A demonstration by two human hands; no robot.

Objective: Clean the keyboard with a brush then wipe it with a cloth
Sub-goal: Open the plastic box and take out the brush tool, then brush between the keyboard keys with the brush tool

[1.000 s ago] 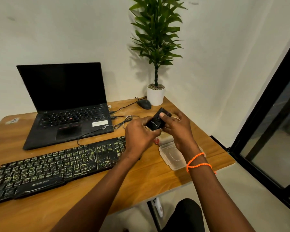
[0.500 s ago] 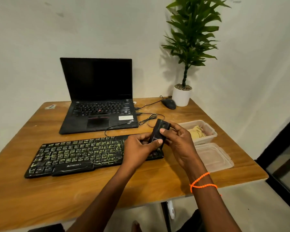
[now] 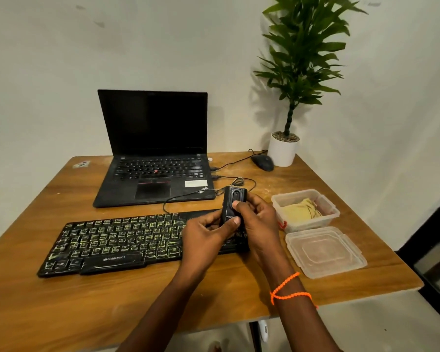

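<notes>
A black keyboard with dusty, yellow-green marked keys lies across the wooden desk. Above its right end both hands hold a small black brush case upright. My left hand grips its lower part with the thumb on the front. My right hand wraps its right side, thumb on the front slider. No bristles show. A yellowish cloth lies in a clear plastic tub to the right.
A black laptop stands open behind the keyboard, cables trailing to a black mouse. A potted plant stands at the back right corner. The tub's clear lid lies near the desk's right front edge.
The view has swung left and pulled back, bringing the whole desk into sight. Both hands stay on the brush case, now held more upright over the keyboard's right end.
</notes>
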